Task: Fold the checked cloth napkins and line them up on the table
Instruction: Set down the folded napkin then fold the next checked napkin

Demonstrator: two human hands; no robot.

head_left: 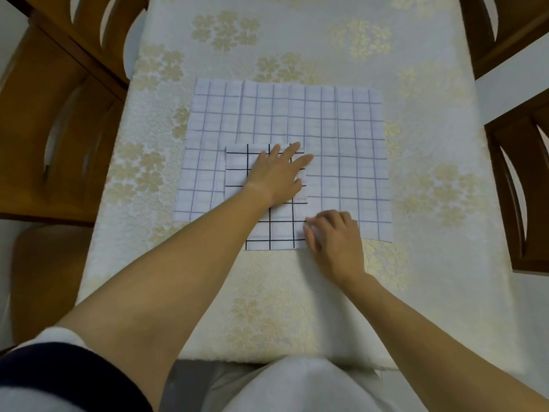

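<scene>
Two hands on one cloth, so I log this as mid-fold. The left hand (277, 176) lies flat, fingers straight and spread, palm down on the upper half of the black-checked napkin (280, 230). It is released, gripping nothing, and I judge it is there as a weight so the folded layers don't slide or spring open. The right hand (335, 239) sits at that napkin's lower right edge with fingers curled toward the hem. It's blurred, so I cannot tell if it pinches the edge or only rests beside it. My guess is it is squaring or creasing that side. The black-checked napkin reads as a narrow folded rectangle, long side running away from the person. It sits near the middle of the surface (267, 292), with its near end on the floral tablecloth (297, 49) and its far end lapping over the pale-checked napkins (341, 129). Those lie flat and overlapping in a wide patch behind and to both sides. I can't settle how many there are, and they look unfolded or only part folded. Judgement: task is early, no tidy row yet, and the stack underneath is likely the working pile. The risk I'd flag is that dragging the top napkin could pull the pale ones out of line, hence the flat press. Wooden chairs (59, 114) stand at both sides, clear of the work.
</scene>
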